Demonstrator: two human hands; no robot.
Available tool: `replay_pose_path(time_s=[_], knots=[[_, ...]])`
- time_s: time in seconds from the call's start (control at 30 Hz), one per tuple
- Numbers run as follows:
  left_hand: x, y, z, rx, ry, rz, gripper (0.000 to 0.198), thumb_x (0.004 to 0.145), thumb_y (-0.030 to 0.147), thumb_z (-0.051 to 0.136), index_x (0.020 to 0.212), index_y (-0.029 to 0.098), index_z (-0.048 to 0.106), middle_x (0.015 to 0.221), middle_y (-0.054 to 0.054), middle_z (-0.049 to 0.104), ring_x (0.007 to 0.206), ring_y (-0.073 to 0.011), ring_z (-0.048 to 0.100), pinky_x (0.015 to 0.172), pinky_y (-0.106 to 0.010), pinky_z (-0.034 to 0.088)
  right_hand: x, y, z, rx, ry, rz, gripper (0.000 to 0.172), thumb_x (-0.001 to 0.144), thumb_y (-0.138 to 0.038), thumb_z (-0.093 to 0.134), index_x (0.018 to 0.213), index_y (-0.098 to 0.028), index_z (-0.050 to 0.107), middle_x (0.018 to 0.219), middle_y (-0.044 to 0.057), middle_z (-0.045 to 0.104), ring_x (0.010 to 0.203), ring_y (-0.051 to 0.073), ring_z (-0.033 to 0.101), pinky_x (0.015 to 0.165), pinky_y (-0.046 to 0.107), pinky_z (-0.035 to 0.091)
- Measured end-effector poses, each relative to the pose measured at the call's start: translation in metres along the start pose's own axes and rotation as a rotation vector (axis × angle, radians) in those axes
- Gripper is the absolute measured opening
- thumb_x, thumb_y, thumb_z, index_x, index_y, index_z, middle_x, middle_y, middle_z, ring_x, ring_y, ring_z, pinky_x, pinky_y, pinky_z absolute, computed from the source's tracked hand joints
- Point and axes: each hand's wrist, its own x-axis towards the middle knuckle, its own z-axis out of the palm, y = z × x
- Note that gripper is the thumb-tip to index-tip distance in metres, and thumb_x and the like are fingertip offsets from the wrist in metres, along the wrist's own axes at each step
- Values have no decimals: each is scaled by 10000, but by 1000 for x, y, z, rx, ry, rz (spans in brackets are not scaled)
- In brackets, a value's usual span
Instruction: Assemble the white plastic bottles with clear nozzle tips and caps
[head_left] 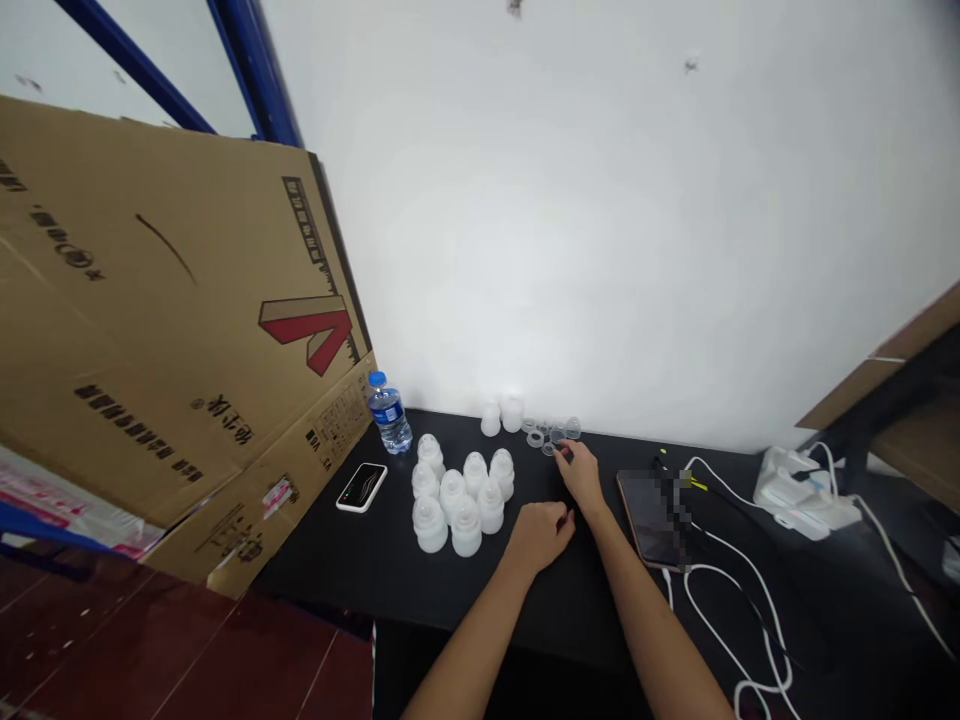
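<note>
My right hand [580, 474] reaches toward the wall, its thumb and forefinger closed at the edge of a clear ring [548, 449]. Other small clear rings and cap-like pieces [573, 428] lie around those fingertips. Nearer to me, my left hand [540, 536] rests over the black table with its fingers curled in; nothing shows in them. To its left stands a group of several small white bottles with translucent nipple-like tops [466, 527]. Two more white pieces [512, 413] stand against the wall, left of the rings.
A water bottle [390, 418] and a white-framed phone-like device [361, 487] are at the left, beside a large cardboard box [165, 330]. Right of my arms lie a dark-screened tablet or phone [651, 520], looping white cables [757, 585] and a white plug block [799, 490].
</note>
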Motion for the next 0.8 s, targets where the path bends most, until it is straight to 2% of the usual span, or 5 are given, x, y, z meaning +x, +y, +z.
replay_pose_path(time_s=[0.17,0.27,0.43,0.6,0.8], knots=[[-1,-1,0,13,-2,7,324,1022,297,585,706,228,605,717,-27,710,659,-182,654,640,-308,364,7,-4,17,3,38,-16,305,947,-396,610,1104,-203,787,950,109,729,924,300,691,910,439,562],[-1,-2,2,36,8,8,339,1040,299,552,708,235,583,705,-28,689,652,-188,644,634,-315,368,11,-6,21,24,51,-14,252,962,-374,585,993,-213,776,966,114,727,920,294,689,899,434,565],[0,-8,7,46,168,-21,370,1071,285,472,708,248,529,701,-31,641,636,-187,609,626,-323,395,8,-11,11,77,58,0,232,968,-360,563,903,-217,734,922,113,742,871,280,693,867,419,556],[0,-9,8,-21,274,-72,302,1078,290,461,786,256,532,763,-28,628,692,-190,628,659,-309,450,-8,-18,-10,150,-82,-10,210,931,-387,634,844,-224,733,815,49,770,708,223,685,752,348,543],[0,-12,9,-120,319,-163,164,1048,252,499,1041,212,657,902,-59,701,781,-214,699,755,-340,533,-26,-26,-26,230,-251,-18,212,914,-387,668,838,-219,773,788,20,787,690,191,688,695,295,519]])
